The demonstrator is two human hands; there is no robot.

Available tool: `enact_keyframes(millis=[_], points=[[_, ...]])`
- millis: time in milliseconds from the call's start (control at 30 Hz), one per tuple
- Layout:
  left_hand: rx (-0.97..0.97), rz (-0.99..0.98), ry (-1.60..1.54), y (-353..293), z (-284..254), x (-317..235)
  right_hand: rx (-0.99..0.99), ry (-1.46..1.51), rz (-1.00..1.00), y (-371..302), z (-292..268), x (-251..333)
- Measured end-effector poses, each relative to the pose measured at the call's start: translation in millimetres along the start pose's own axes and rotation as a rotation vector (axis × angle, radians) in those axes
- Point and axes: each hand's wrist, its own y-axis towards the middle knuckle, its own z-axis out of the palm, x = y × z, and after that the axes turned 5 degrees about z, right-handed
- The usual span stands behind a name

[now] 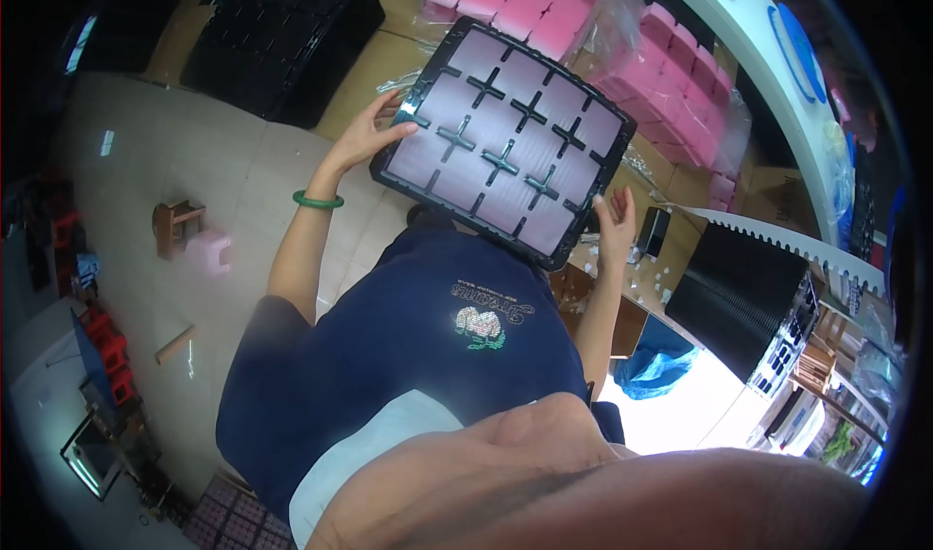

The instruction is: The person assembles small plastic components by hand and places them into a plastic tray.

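Both my hands hold a black rectangular tray (502, 156) up in front of my body, tilted. Its face shows pale pinkish-purple sections between black cross-shaped dividers. My left hand (367, 137) grips the left edge, thumb over the rim and fingers along the side; a green bangle (318, 200) circles that wrist. At the lower right edge, my right hand (616, 227) has its thumb by the rim and its fingers bent outside it. The undersides of the tray and of the grip are hidden.
Pink foam blocks (666, 88), partly wrapped in clear plastic, lie beyond the tray. Stacked black trays stand at far left (282, 40) and right (743, 297). Small white scraps are scattered by my right hand. A wooden stool (178, 227) and a pink stool (208, 252) stand on the left floor.
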Motion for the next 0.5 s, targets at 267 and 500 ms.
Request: enact_keyframes(millis=[267, 500], points=[[-0.085, 0.12, 0.465, 137, 38, -11, -0.127, -0.099, -0.124, 140, 32, -15], [-0.105, 0.247, 0.441, 172, 41, -13, -0.038, 0.023, -0.101, 137, 46, 14]])
